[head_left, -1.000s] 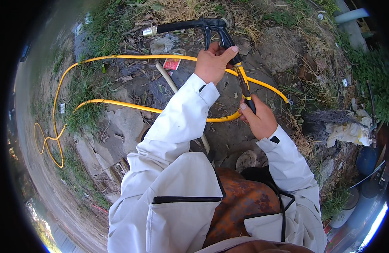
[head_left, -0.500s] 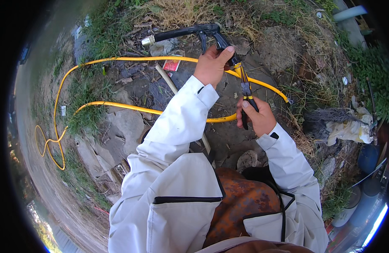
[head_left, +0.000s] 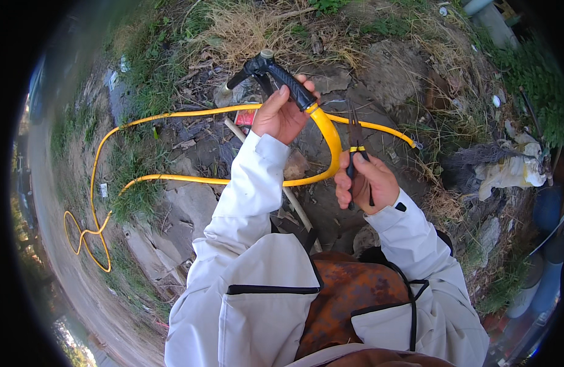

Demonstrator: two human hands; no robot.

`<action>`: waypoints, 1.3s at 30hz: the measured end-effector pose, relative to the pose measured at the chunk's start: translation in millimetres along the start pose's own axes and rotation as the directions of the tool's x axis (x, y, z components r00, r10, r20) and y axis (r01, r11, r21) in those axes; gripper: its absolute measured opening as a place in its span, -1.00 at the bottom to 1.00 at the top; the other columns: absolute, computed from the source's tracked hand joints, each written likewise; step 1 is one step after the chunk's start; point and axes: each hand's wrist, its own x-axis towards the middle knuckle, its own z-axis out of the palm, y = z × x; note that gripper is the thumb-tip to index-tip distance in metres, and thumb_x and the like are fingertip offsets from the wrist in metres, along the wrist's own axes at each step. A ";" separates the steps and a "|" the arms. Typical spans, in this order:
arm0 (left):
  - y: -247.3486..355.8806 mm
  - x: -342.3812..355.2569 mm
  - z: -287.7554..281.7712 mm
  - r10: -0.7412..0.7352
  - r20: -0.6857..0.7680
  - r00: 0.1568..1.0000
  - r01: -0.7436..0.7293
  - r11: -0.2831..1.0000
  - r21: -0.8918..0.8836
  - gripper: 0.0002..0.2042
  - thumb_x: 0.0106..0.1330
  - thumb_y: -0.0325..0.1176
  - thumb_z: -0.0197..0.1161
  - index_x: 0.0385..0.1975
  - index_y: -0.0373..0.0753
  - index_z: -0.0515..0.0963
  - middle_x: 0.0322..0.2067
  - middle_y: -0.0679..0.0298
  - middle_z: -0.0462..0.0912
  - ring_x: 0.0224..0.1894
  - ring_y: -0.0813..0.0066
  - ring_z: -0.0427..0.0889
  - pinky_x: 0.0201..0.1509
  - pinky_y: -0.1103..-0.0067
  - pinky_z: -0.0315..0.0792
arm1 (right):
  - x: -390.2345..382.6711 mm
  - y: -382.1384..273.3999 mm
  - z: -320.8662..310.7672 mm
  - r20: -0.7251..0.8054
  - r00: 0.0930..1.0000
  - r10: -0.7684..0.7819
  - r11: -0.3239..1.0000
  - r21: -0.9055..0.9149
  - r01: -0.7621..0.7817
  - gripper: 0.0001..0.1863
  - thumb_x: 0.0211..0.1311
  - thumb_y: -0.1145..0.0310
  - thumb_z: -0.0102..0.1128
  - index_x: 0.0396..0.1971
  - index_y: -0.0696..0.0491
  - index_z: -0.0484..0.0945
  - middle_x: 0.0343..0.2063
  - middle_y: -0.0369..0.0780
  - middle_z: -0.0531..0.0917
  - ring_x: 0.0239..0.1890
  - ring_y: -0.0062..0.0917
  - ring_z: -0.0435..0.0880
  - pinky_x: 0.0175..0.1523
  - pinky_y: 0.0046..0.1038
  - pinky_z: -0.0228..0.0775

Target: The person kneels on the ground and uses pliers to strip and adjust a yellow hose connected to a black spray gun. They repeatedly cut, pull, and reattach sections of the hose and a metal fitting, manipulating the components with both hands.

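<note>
My left hand [head_left: 283,114] is closed around the black textured handle of a hose spray gun [head_left: 294,85], raised above the ground. Its barrel points away to the left, foreshortened. A yellow hose [head_left: 328,137] joins the handle's lower end and curves down, then runs off to the left. Closed on the black grips of long-nose pliers [head_left: 355,136] is my right hand [head_left: 372,183]. The pliers' jaws point up and stand apart from the hose, just right of its bend. Another stretch of yellow hose passes behind, with its loose end [head_left: 415,144] lying on the ground at the right.
Looped yellow hose [head_left: 86,232] lies at the far left. A pale stick [head_left: 303,214] slants beneath my left arm, near a red packet [head_left: 245,117]. Flat stones [head_left: 190,205], grass and dry straw surround it. Tangled netting and whitish plastic [head_left: 514,168] lie at the right.
The spray gun has turned in my left hand, its barrel swinging round. The pliers have come away from the hose joint by the handle and moved slightly down. More of the hose bend now shows.
</note>
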 end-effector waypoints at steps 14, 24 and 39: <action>1.6 1.4 26.4 0.207 -0.310 0.928 -0.097 0.937 0.335 -0.75 0.38 -0.18 0.17 -0.50 -0.06 0.32 -0.63 0.46 0.30 -0.41 0.44 0.38 -0.13 0.46 0.30 | -6.5 22.1 -4.3 -0.029 1.000 0.001 0.981 -0.196 -0.006 -0.71 0.47 0.15 -0.08 -0.17 0.10 0.41 -0.49 -0.22 0.51 -0.52 -0.46 0.54 -0.38 -0.39 0.45; 12.3 -4.0 34.8 0.178 -0.077 0.981 -0.149 0.945 0.293 -0.84 0.14 -0.39 0.16 -0.38 -0.11 0.30 -0.46 0.38 0.33 -0.20 0.36 0.36 0.11 0.41 0.22 | -15.2 6.3 -20.8 0.030 0.995 0.095 0.905 -0.419 -0.074 -0.71 0.43 0.21 0.00 -0.06 0.12 0.43 -0.33 -0.19 0.58 -0.31 -0.43 0.62 -0.16 -0.34 0.49; -0.9 -4.4 53.4 0.057 0.071 0.996 -0.060 0.997 0.043 -0.76 -0.11 -0.42 0.18 -0.48 -0.08 0.25 -0.47 0.42 0.29 -0.25 0.41 0.27 0.03 0.42 0.20 | -14.6 12.5 -18.1 0.365 0.883 0.297 0.955 -0.107 -0.277 -0.54 0.48 0.20 -0.10 0.22 0.16 0.29 -0.02 -0.12 0.56 0.09 -0.31 0.58 0.16 -0.27 0.42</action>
